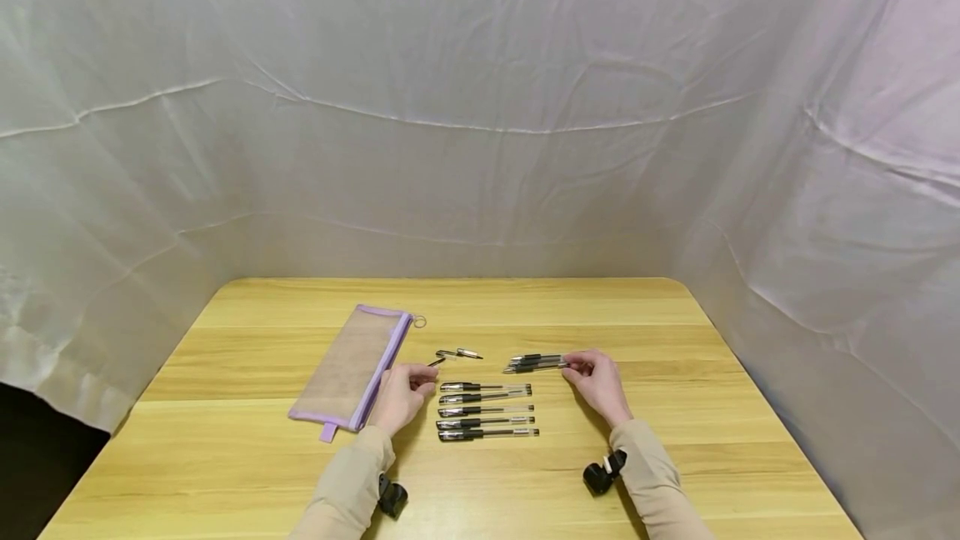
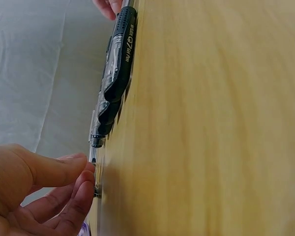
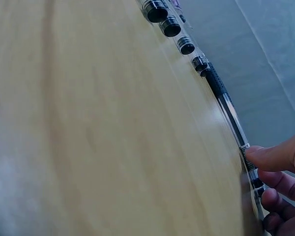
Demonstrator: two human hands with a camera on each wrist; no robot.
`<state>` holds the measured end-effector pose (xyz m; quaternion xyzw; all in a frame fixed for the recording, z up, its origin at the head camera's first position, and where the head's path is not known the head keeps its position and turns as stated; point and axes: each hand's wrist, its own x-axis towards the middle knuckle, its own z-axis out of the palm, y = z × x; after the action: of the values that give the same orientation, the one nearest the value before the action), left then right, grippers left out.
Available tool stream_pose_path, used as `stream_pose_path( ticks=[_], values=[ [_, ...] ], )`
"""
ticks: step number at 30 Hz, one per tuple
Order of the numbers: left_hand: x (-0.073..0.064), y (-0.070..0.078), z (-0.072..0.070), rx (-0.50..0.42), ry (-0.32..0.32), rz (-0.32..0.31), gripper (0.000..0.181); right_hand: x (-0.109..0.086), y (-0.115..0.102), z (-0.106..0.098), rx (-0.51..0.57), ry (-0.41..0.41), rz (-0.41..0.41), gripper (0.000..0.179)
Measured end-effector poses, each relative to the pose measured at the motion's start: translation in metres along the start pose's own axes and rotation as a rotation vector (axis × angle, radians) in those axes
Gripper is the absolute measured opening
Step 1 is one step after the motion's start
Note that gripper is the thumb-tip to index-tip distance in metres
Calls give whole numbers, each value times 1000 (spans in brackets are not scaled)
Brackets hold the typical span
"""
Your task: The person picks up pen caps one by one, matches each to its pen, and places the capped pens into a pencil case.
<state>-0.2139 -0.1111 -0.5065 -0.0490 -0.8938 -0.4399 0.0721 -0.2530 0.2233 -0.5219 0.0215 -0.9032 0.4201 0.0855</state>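
Observation:
In the head view my left hand (image 1: 405,397) pinches a small dark piece (image 1: 437,362), seemingly a pen cap, between thumb and fingertips; most of it is hidden. Just beyond lie two short loose pieces (image 1: 469,353) like clear-and-black pen caps. At the right, my right hand (image 1: 597,382) holds the back end of an uncapped black gel pen (image 1: 534,367), its tip pointing left, with another pen (image 1: 536,357) alongside. The right wrist view shows the thumb on that pen's clear barrel (image 3: 231,115). Between the hands several capped gel pens (image 1: 487,410) lie in a row.
Left of my left hand lies a mesh zip pouch (image 1: 348,365) with purple edging, flat on the wooden table (image 1: 705,473). A ring (image 1: 420,322) hangs off its far corner. Pale cloth (image 1: 480,182) stands behind the table and along its sides.

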Motion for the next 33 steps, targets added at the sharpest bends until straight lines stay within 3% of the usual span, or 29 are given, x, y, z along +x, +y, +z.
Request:
stream_pose_path(
  ticks=[19,33],
  values=[
    [0,-1,0,-9,-4,4,21,3,1,-1,-13,-19,16,17],
    [-1,-2,-1,-27,-15,-9,22,3,4,-4,-55,-63,-22,7]
  ],
)
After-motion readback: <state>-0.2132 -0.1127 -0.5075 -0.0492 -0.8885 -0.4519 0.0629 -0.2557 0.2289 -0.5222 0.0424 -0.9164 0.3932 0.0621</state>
